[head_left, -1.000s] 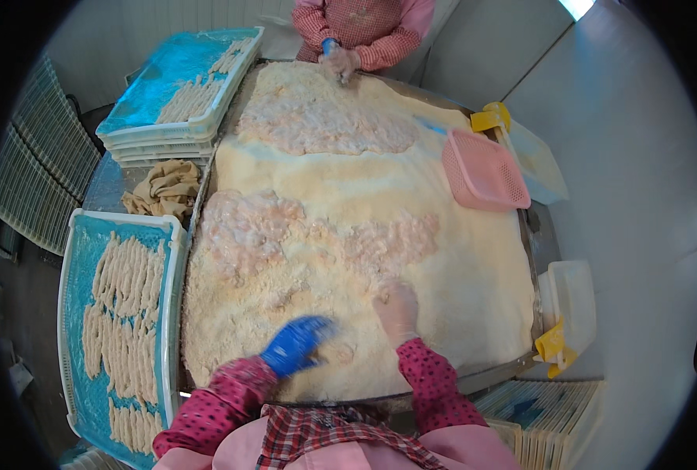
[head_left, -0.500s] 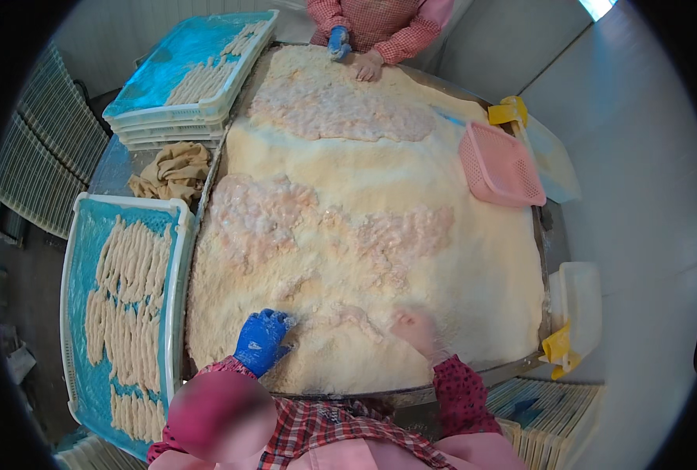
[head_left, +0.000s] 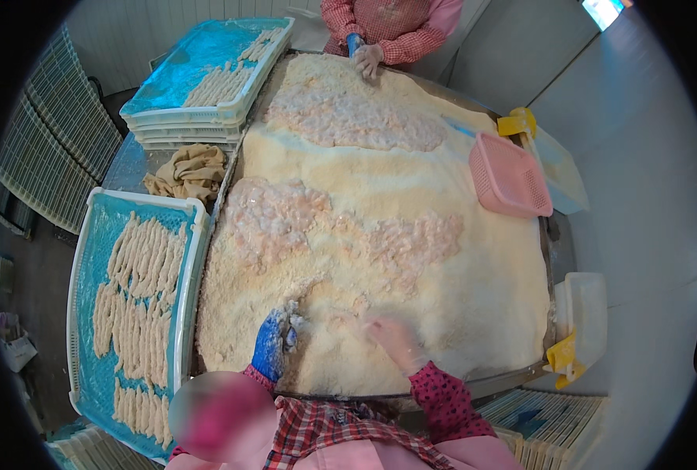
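The left hand (head_left: 272, 345), in a blue glove dusted with crumbs, presses into the near edge of the breadcrumb bed (head_left: 380, 196) that covers the whole tabletop; its fingers are buried in the crumbs, so whether they grasp anything cannot be told. The right hand (head_left: 391, 338), pale with coating and blurred, lies just right of it on the crumbs with fingers loosely curled around what may be a small piece, too unclear to name. Beyond both hands, patches of pinkish raw pieces (head_left: 286, 215) lie scattered in the crumbs, with another patch farther off. To the near left a blue-lined tray (head_left: 90, 345) carries rows of breaded strips (head_left: 141, 290); a stack of similar trays (head_left: 200, 117) stands far left, a crumpled beige cloth (head_left: 192, 168) between them. A pink basket (head_left: 509, 176) rests on the far right of the crumbs. At the far side another person's hand (head_left: 366, 59) touches the crumbs.
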A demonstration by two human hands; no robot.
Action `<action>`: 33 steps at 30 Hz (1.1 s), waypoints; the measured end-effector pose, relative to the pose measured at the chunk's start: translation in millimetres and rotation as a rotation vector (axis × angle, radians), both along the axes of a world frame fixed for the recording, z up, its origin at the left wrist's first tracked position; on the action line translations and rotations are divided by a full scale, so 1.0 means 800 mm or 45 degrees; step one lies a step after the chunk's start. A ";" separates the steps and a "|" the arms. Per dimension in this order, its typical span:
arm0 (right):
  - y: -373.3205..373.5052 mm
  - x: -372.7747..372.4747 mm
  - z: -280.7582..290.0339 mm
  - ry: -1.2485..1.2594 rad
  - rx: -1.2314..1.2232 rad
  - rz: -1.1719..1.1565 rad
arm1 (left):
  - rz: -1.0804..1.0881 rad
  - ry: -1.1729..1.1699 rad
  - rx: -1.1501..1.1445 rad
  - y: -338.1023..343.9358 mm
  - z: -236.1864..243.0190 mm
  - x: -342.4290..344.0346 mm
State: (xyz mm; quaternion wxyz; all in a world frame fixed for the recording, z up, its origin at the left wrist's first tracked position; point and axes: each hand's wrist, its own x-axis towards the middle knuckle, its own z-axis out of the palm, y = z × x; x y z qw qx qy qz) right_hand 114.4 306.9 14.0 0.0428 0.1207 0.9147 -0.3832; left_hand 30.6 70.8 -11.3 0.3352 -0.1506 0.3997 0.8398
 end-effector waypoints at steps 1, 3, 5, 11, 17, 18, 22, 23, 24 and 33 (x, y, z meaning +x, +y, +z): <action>0.000 -0.002 0.002 -0.077 -0.156 -0.144 | -0.001 -0.055 0.145 0.008 0.016 0.002; -0.049 -0.023 0.013 0.338 -0.004 -0.032 | -0.002 -0.161 0.428 0.035 0.041 0.011; -0.106 -0.041 0.007 0.572 -0.087 0.152 | 1.060 -0.204 0.884 0.121 0.058 0.046; -0.084 -0.020 -0.012 0.492 -0.343 -0.119 | -0.001 -0.001 0.538 -0.055 -0.040 0.008; -0.052 0.034 -0.028 0.055 -0.060 -0.090 | 0.993 0.271 -0.118 -0.260 0.059 -0.006; -0.051 0.036 -0.029 0.036 -0.150 -0.174 | 1.095 0.488 -0.488 -0.319 0.062 0.002; -0.011 0.019 -0.047 0.026 -0.662 -0.445 | 1.483 0.381 -1.315 -0.487 0.094 0.057; 0.003 0.011 -0.034 0.081 -0.720 -0.428 | 1.308 0.414 -1.396 -0.544 0.058 0.085; 0.012 0.006 -0.017 0.138 -0.766 -0.424 | 1.182 0.456 -1.465 -0.568 0.034 0.102; 0.023 -0.018 0.033 0.081 -0.004 0.617 | 0.803 0.772 -1.329 -0.421 0.029 0.027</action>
